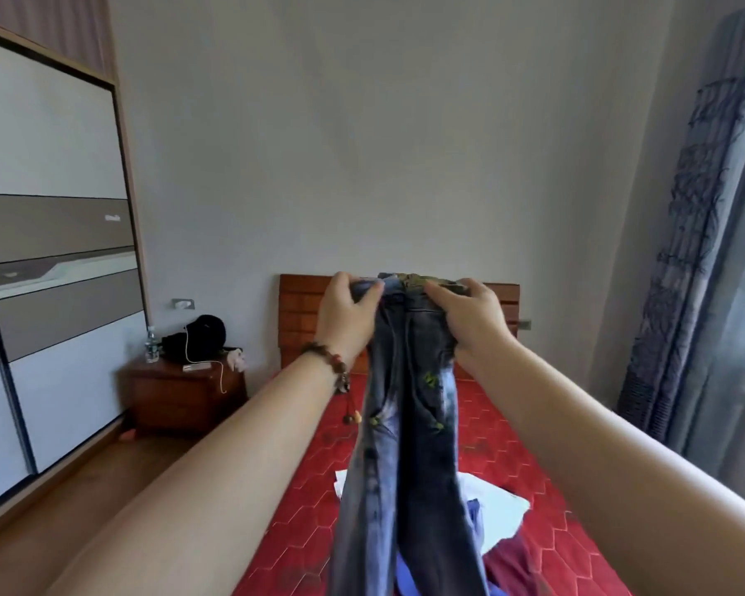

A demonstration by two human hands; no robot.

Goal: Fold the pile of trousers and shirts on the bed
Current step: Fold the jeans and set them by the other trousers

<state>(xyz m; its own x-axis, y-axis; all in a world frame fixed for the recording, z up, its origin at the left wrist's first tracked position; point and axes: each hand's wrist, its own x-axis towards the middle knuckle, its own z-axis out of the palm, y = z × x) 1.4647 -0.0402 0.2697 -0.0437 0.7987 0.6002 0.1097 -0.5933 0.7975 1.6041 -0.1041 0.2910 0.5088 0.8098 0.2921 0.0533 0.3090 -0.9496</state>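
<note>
Bed [512, 488] covered in red, with a hexagon pattern across the top. Wooden headboard [302, 320] against the grey wall. Lying on the cover toward the near end: white cloth [495, 501], spread flat; blue garment [476, 522] partly over it; dark red garment [517, 561] touching both, nearest the camera. Clothes bunched together, partly hidden.

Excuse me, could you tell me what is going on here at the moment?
A person is holding a pair of blue jeans up in the air over a red bed. The left hand and the right hand each grip the waistband, and the legs hang down together. More clothes, white, blue and maroon, lie unfolded on the bed beneath them.
</note>
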